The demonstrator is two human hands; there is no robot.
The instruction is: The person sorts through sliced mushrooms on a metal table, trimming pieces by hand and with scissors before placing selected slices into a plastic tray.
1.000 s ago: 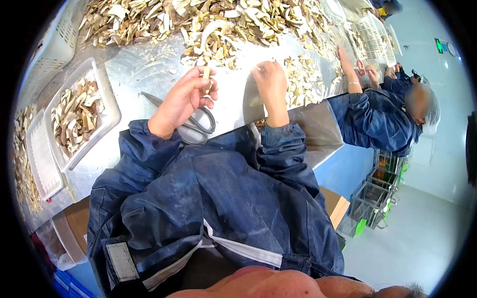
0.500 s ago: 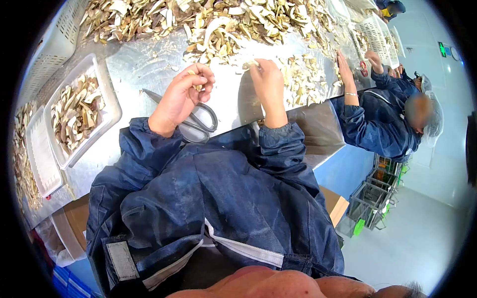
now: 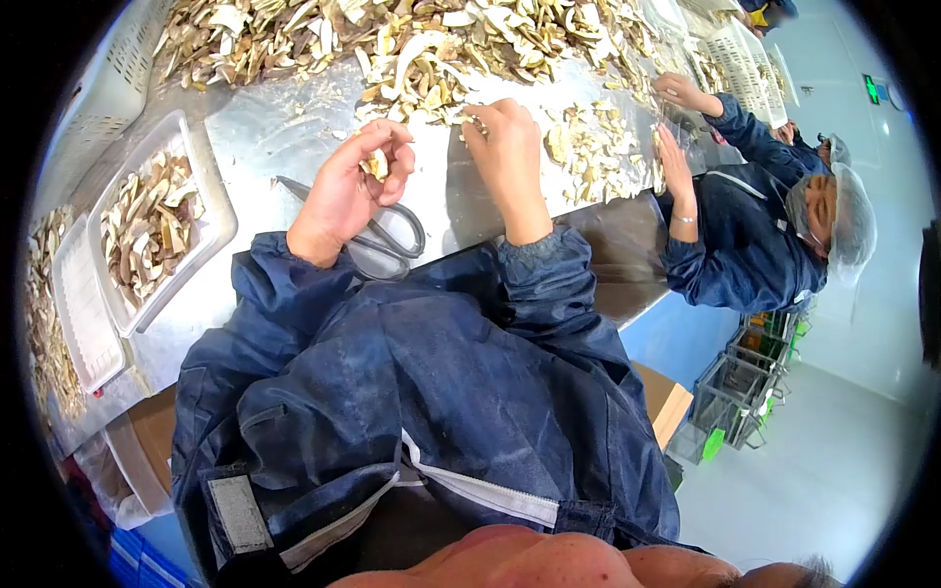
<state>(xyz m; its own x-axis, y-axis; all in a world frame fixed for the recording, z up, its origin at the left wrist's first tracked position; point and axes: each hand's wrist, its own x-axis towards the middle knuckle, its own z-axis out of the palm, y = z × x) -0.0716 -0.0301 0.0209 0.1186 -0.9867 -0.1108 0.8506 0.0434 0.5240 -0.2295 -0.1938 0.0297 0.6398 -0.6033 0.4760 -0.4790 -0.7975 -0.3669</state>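
My left hand (image 3: 355, 186) is curled, palm up, around a pale dried mushroom slice (image 3: 374, 165). To its right, my right hand (image 3: 508, 162) reaches down to the metal table (image 3: 284, 147), fingers pinched on a small mushroom slice (image 3: 477, 124). Just beyond both hands lies a large heap of dried mushroom slices (image 3: 431, 73). Scissors (image 3: 397, 240) with black handles rest on the table below my left hand, their blades partly hidden behind it. A spread of smaller pale pieces (image 3: 593, 152) lies to the right of my right hand.
At left, a white tray (image 3: 221, 220) holds mushroom slices, with a white basket (image 3: 123, 64) behind it. On the right, a co-worker in a blue jacket (image 3: 735, 240) has both hands over the table. Another white basket (image 3: 740, 59) stands beyond that person.
My right hand has shifted slightly left. The slice in my left hand shows more plainly. One of the co-worker's hands has moved left toward the heap.
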